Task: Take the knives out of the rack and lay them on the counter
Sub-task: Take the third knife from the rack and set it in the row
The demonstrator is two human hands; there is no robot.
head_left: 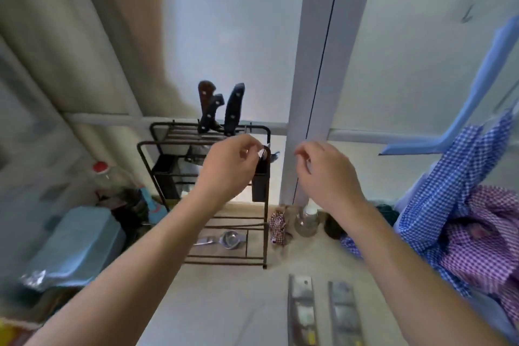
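Note:
A black wire rack (168, 146) stands at the back of the pale counter (224, 306). Three knives stick up from its top slots: a brown-handled knife (205, 91), a short dark-handled knife (215, 108) and a taller dark-handled knife (235, 105). My left hand (227, 168) is in front of the rack, its fingertips pinched on a small pale thing at the top of the black cup (260, 185) on the rack's right corner. My right hand (328, 174) hovers to the right of the rack with curled fingers and holds nothing.
Two flat grey metal pieces (302, 306) (344, 312) lie on the counter in front, blurred. A metal squeezer (229, 239) sits on the rack's bottom shelf. A red-capped bottle (102, 174) and blue box (81, 244) stand left; a glass jar (307, 222) and checked cloths (477, 219) right.

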